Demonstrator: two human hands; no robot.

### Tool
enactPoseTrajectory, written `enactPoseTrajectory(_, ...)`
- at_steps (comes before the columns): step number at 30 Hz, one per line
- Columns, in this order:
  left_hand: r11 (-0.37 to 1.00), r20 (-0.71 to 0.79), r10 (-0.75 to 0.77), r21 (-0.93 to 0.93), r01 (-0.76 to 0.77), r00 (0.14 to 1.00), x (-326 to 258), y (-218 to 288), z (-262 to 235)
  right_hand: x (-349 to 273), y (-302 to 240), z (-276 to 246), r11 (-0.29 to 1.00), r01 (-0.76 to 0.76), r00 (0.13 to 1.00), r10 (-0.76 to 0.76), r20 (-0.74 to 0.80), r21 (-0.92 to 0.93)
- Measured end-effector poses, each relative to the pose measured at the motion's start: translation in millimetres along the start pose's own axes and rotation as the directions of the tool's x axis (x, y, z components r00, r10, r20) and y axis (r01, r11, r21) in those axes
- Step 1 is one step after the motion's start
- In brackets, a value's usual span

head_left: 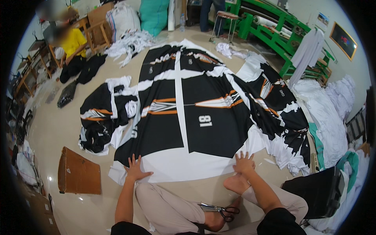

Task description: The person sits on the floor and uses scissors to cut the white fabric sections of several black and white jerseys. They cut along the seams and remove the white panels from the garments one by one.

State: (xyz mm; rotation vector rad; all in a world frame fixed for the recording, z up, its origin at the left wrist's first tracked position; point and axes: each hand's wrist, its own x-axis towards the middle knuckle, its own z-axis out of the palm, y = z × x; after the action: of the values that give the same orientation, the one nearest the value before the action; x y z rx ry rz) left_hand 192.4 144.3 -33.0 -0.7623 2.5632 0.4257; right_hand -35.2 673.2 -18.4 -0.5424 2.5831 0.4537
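Observation:
A large sheet of printed fabric (211, 135), black with orange and white patterns and white margins, lies spread over the floor before me. My left hand (136, 169) rests flat on its near white margin toward the left, fingers spread. On the right, my right hand (244, 163) presses on the same margin, its fingers also apart. Neither hand holds anything. Scissors (221, 209) with black handles lie by my foot, between my folded legs.
A brown cardboard piece (78, 172) lies to the left, below a heap of cut black fabric (98, 117). White fabric (321, 117) and a black case (315, 192) are at right. Behind are a green machine (270, 31), a stool (227, 15) and a seated person in yellow (74, 43).

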Motion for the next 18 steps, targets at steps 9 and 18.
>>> enactPoseTrajectory(9,0.98,0.133,0.007,-0.199,0.019,0.991,-25.9,-11.4,14.5,-77.5,-43.5,21.8,1.0,0.028,0.994,-0.028,0.107,-0.003)
enactPoseTrajectory(18,0.959,0.073,0.158,-0.249,-0.135,0.985,12.8,-50.0,48.0,-103.4,-52.0,16.3,0.988,0.087,0.996,-0.083,-0.038,0.128)
